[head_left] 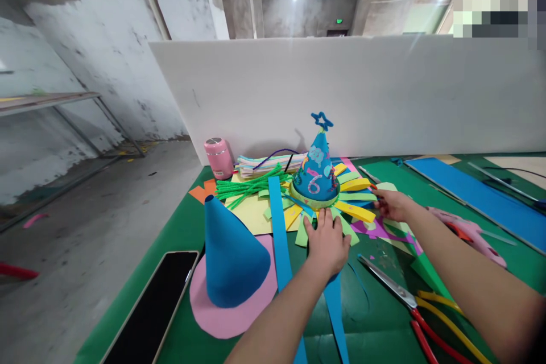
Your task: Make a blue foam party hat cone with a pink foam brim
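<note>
A decorated blue party hat [314, 173] stands upright on the table, with a pink 6 on its front and a blue star on its tip. Yellow, green and blue paper strips [356, 212] fan out from its base. My left hand [327, 243] lies over the front strips, fingers spread against the brim. At the right side of the fan, my right hand [393, 205] has its fingertips closed at the end of a paper strip. Left of my left arm, a plain blue paper cone [232, 261] rests on a pink paper disc [213, 321].
Scissors [394, 284] and a pink glue gun [471, 233] lie at right. Green pipe cleaners [251, 185], a pink canister [219, 158] and a long blue strip [279, 233] sit leftward. A phone [153, 307] lies by the left edge. A white board [341, 91] stands behind.
</note>
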Tool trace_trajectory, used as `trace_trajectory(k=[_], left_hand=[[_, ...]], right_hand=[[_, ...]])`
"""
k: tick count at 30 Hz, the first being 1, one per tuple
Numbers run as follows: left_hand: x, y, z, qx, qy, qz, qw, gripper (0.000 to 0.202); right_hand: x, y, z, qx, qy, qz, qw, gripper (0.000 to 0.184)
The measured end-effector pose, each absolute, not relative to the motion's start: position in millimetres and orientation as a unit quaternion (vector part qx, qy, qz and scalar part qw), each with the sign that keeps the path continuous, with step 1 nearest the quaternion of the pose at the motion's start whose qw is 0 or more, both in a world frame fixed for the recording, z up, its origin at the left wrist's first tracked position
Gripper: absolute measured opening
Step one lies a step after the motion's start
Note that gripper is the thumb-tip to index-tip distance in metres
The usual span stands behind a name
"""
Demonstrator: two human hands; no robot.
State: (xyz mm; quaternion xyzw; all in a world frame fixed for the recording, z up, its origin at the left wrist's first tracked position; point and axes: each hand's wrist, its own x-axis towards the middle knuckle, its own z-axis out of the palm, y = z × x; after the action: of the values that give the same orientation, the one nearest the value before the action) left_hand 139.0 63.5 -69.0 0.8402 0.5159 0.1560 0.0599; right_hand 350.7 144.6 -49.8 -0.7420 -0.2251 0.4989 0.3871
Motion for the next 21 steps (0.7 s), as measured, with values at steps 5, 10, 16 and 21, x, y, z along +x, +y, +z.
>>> trace_trajectory(k=[5, 10, 16, 21], left_hand=[[146, 64, -59, 0.835, 0.527, 0.152, 0.041, 0.054], [153, 66, -52, 0.855, 0.503, 0.121, 0.039, 0.044], [159, 65, -49, 0.877, 0.466, 0.108, 0.038, 0.042], [158, 70, -51, 0.905, 0.404, 0.128, 0.042, 0.041]], right_hand=[[352, 146, -51, -0.730, -0.212, 0.523, 0.386, 0.024], [353, 145, -52, -0.707, -0.226, 0.541, 0.396, 0.026], [355, 144, -52, -0.696, -0.241, 0.553, 0.389, 0.022], [362, 140, -52, -0.694, -0.286, 0.539, 0.384, 0.022]])
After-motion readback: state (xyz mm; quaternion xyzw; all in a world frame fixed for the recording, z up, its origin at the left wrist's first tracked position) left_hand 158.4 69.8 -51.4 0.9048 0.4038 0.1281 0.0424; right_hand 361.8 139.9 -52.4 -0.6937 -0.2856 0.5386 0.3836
